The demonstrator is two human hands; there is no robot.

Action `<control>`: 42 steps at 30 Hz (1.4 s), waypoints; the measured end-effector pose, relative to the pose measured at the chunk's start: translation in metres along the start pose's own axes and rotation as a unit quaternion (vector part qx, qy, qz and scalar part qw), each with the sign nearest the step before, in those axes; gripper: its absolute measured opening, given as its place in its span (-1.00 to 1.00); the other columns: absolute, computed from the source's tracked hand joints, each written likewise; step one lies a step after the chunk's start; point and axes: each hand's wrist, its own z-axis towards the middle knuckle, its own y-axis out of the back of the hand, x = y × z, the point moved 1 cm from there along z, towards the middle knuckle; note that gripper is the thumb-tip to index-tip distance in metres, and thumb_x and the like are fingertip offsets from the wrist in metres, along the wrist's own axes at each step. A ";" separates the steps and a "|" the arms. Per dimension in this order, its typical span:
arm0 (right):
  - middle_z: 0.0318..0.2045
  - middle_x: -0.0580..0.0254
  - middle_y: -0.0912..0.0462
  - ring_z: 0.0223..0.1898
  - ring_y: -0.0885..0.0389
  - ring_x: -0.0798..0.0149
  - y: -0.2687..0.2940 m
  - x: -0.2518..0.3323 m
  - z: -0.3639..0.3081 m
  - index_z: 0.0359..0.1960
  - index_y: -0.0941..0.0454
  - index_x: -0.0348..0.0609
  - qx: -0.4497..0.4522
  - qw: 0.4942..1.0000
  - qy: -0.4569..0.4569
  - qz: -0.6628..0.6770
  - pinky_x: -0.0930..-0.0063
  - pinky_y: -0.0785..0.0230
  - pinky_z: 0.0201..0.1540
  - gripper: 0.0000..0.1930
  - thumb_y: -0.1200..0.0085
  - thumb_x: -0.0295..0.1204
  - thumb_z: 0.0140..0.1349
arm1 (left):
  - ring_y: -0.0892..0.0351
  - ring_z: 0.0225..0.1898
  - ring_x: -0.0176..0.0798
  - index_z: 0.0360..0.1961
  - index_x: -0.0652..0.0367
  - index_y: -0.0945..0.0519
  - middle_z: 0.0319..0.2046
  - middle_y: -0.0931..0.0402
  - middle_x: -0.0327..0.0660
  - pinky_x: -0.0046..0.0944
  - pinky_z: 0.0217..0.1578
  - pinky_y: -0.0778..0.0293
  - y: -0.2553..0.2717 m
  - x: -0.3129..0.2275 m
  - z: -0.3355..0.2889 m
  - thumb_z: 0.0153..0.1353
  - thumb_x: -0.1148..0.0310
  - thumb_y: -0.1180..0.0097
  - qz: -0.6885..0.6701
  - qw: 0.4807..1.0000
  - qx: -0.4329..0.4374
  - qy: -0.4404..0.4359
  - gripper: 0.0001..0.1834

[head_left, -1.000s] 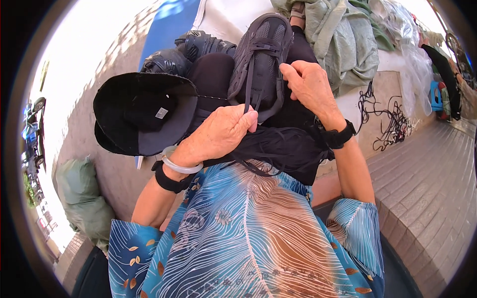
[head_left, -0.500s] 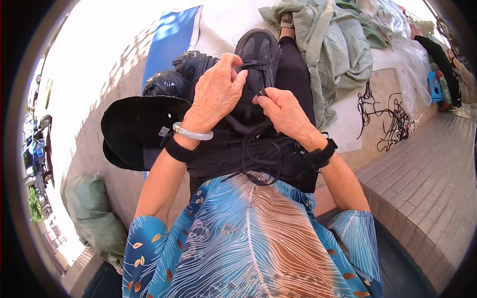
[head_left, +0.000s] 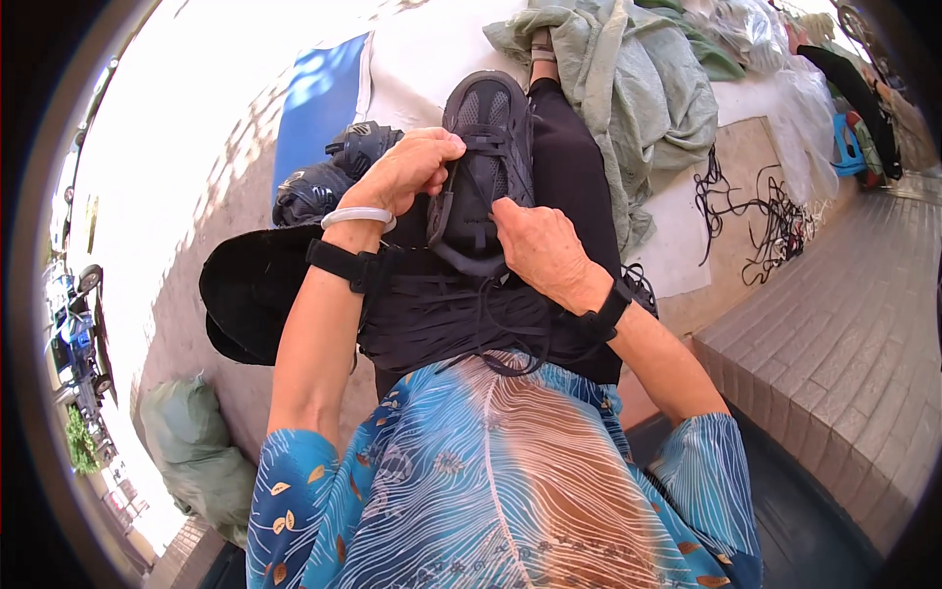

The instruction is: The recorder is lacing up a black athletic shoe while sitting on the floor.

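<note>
A black mesh sneaker [head_left: 481,108] lies on my lap, toe pointing away from me, its upper part crossed by black laces. At its left edge my left hand [head_left: 417,165] is closed, thumb and forefinger pinched on the shoelace beside the eyelets. My right hand [head_left: 549,250] is closed too, fingertips pinching a dark shoelace [head_left: 478,187] over the shoe's opening at the right; part of it is hidden by the fingers. Several loose black laces [head_left: 422,309] lie across my lap near my waist.
Left of my lap are a black cap-like piece [head_left: 250,280] and more black shoes [head_left: 314,191]. A grey-green cloth [head_left: 638,88] lies beyond my right leg. Tangled black laces [head_left: 775,231] lie on the ground to the right, near a brick ledge [head_left: 824,324]. A green sack [head_left: 196,452] sits lower left.
My hands have moved apart: the left to the shoe's left edge, the right lower and toward its opening. The shoe appears nearer and more of its opening shows.
</note>
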 end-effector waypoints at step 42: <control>-0.61 -0.10 -0.59 -0.51 -0.64 -0.09 0.021 -0.016 -0.008 0.03 -0.31 -0.41 0.111 0.983 -0.059 -0.130 0.11 -0.50 -0.44 -0.61 0.07 -0.54 0.14 | -0.23 0.18 0.32 -0.09 0.64 -0.41 0.14 -0.15 0.40 -0.10 0.25 -0.19 -0.012 0.065 -0.001 0.12 0.56 0.11 0.337 0.889 -0.124 -0.283 -0.65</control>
